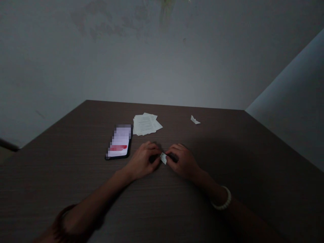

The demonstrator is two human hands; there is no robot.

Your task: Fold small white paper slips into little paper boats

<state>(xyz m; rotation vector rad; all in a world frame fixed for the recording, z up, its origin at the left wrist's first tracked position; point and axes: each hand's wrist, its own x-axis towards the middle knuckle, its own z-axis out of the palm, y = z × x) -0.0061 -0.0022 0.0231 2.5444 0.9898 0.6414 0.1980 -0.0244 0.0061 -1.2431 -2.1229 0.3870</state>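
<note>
A small folded piece of paper (163,158) with print on it is held between my two hands, just above or on the dark wooden table. My left hand (145,159) has its thumb and fingers closed at the paper's left side. From the other side, my right hand (182,161) pinches the paper's right edge between thumb and fingers. Part of the paper is hidden by the fingertips. Beyond my left hand lies a loose stack of printed paper sheets (144,125). Farther off to the right sits a folded paper boat (195,120).
A phone (118,141) with a lit screen lies on the table (76,135) to the left of the stack. A pale wall (162,67) stands right behind the table's far edge, and another surface (293,101) rises along the right side.
</note>
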